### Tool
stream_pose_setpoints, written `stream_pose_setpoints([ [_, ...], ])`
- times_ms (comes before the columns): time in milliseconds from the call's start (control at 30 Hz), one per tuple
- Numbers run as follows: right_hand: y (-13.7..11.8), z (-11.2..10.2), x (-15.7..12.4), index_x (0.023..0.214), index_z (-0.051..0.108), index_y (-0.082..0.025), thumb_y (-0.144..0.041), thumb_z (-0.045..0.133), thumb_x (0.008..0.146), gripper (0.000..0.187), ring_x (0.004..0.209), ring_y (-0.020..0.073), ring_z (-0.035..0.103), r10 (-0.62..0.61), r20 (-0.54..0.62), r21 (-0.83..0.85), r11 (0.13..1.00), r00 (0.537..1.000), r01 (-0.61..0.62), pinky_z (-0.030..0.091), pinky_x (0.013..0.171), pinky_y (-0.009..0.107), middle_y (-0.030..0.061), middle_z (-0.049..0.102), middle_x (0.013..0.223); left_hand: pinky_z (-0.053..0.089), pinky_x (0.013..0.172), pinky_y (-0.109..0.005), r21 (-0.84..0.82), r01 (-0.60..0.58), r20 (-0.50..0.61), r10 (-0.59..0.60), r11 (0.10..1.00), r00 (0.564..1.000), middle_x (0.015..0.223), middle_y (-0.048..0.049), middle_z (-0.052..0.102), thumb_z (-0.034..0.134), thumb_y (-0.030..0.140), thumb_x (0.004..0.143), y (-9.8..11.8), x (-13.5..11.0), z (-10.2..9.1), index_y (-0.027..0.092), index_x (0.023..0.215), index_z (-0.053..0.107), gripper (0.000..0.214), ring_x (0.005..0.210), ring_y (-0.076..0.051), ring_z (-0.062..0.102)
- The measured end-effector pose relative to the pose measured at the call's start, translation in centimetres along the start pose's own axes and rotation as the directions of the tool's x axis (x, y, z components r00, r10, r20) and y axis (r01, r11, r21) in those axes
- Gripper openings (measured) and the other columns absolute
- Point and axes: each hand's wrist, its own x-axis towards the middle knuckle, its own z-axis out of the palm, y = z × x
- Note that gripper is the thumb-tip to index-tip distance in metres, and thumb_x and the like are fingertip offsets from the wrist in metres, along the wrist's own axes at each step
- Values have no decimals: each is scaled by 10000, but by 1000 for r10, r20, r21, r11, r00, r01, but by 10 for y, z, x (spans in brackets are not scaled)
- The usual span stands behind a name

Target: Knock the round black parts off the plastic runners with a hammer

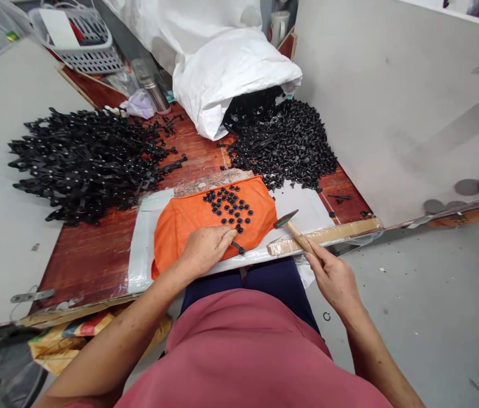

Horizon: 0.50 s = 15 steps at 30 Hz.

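My right hand is wrapped round the wooden handle of a small hammer. Its dark head is raised beside the right edge of an orange cloth. On that cloth my left hand is closed, thumb and forefinger pinching a short black strip with a round end. The strip's other end is hidden under the fingers. Just beyond the fingertips lie several small round black caps, spread in a loose cluster on the cloth.
A heap of black strips lies at left. At right, small black caps spill from a white sack. A cardboard-covered edge runs along the front right. Behind stand a grey basket, a steel flask and a mug.
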Motion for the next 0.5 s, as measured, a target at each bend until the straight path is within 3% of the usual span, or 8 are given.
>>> stream_pose_setpoints([
  [500, 7, 6, 2, 1448, 623, -371, -435, 496, 1020, 451, 1005, 261, 776, 34, 9, 65, 997, 999, -34, 593, 772, 338, 8, 786, 1215, 275, 629, -304, 172, 15, 40, -22, 985, 999, 853, -60, 756, 318, 448, 1037, 6, -2, -2, 220, 775, 594, 444, 806, -227, 673],
])
